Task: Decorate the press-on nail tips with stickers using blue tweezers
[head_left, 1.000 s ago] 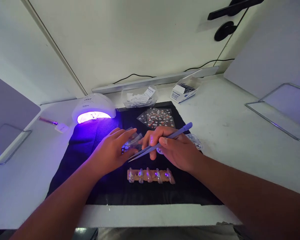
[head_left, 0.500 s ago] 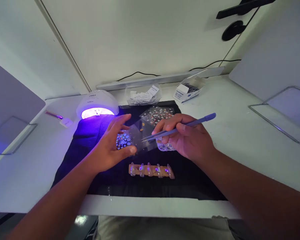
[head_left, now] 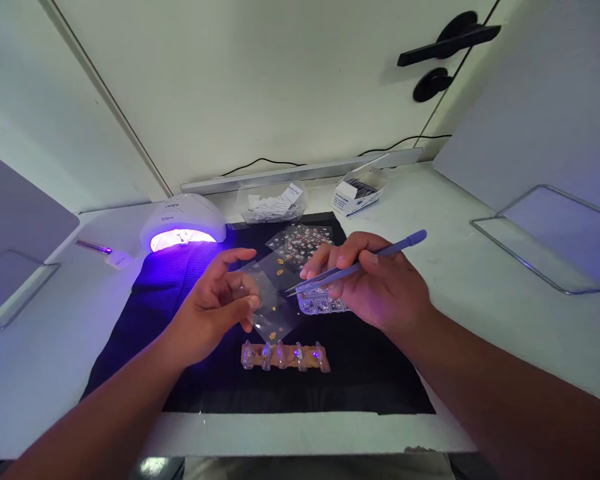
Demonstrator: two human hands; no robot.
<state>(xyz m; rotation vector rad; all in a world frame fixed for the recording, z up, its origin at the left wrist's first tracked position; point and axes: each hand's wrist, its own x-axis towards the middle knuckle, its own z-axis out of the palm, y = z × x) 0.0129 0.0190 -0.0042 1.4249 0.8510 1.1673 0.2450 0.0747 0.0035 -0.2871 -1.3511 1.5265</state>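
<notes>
My left hand (head_left: 215, 310) pinches the edge of a clear sticker sheet (head_left: 267, 303) with small gold motifs, and holds it tilted over the black cloth. My right hand (head_left: 387, 283) grips blue-grey tweezers (head_left: 337, 273) like a pen. Their fine tips point left, over the sheet; I cannot tell whether they touch it. Below the sheet, several clear false nails with shiny decorations sit across a tan strip (head_left: 290, 359). A clear compartment box (head_left: 315, 305) of small gems lies partly under my right hand. Another sticker sheet (head_left: 305, 239) with pale and reddish motifs lies behind.
At the back left a white nail lamp (head_left: 185, 212) glows purple. A clear bin (head_left: 275, 212) of white packets and an open box (head_left: 353, 201) of alcohol pads stand behind the black cloth (head_left: 350, 373). A slim stick (head_left: 94, 247) lies at the left.
My left hand has closed from an open spread onto the clear sheet, which is now lifted and tilted. The holographic dots sheet is no longer visible. The tweezers stay in my right hand; the view has shifted.
</notes>
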